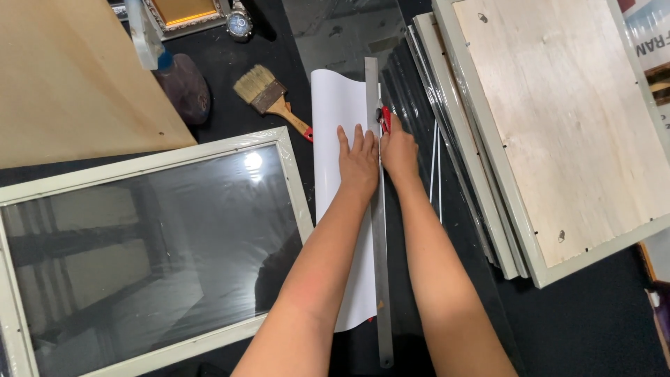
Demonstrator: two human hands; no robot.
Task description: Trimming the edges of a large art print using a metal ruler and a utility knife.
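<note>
While left hand (pixel 359 159) presses flat on white sheet (pixel 336 209) beside steel ruler (pixel 377 230), right hand (pixel 398 150) grips red cutter (pixel 384 120) near ruler's far end; cut seems barely begun, most length left.

Bare dark tabletop (pixel 593 321) lies open lower right; stacked frames (pixel 502 209) and glazed frame (pixel 139 244) flank the hands.
</note>
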